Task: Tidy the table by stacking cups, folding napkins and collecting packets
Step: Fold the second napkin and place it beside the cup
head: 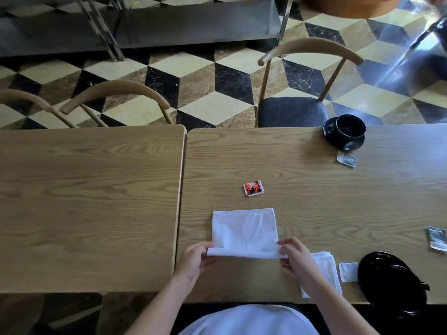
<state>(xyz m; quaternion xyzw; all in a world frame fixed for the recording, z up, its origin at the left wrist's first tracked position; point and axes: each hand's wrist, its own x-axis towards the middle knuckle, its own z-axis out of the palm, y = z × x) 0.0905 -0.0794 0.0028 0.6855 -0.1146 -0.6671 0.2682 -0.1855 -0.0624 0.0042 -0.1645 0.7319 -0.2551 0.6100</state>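
A white napkin [244, 232] lies flat on the right wooden table [314, 189]. My left hand [193, 261] pinches its near left corner and my right hand [296, 257] pinches its near right corner, lifting that edge slightly. A second, folded white napkin [326, 267] lies partly under my right forearm. A red and black packet [253, 188] sits just beyond the napkin. Grey packets lie at the far right [346, 159], at the right edge [437, 238] and beside the near saucer [348, 272]. A black cup [349, 128] stands on a saucer at the far right.
Black saucers [391, 284] are stacked at the near right edge of the table. A second wooden table [89, 201] adjoins on the left. Wooden chairs [309, 49] stand along the far side on a chequered floor.
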